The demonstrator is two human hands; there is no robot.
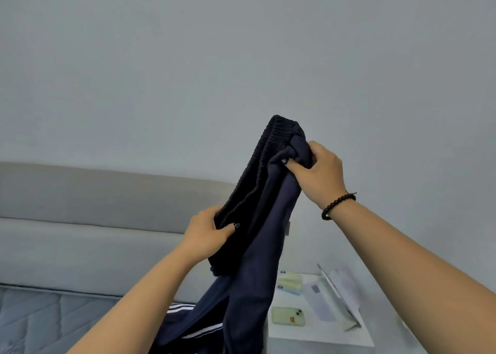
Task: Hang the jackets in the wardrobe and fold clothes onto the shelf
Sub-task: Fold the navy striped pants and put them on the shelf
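Garment: a navy blue pair of track trousers (257, 246) with a ribbed elastic waistband is held up in the air at centre frame, in front of the pale wall (241, 45). The waistband end is uppermost; the legs hang down toward the near edge of the view, where white side stripes (182, 308) show.
Left hand: the left hand (205, 235) grips the lower left part of the waistband. The thumb lies flat across the near face of the fabric; the other fingers are hidden behind the cloth, so their curl cannot be told.
Right hand: the right hand (319, 171) holds the garment higher and to the right. Its fingers are curled tight around a bunched fold of the navy fabric, thumb tip pressed into the cloth. A dark beaded bracelet (338, 206) sits on this wrist.
Hand spacing: the two hands are apart, the right one higher and farther than the left, with the waistband running between them.
Bed: a grey quilted mattress (40, 318) lies at near left, with a light grey padded headboard (94, 219) behind it.
Bedside table: a white surface (322, 337) at near right, below the hanging trousers.
Items on table: a pale green phone (287, 316) lying face down, a propped tablet (338, 297) to its right, and two pale yellow packets (291, 282) on the far side of the phone.
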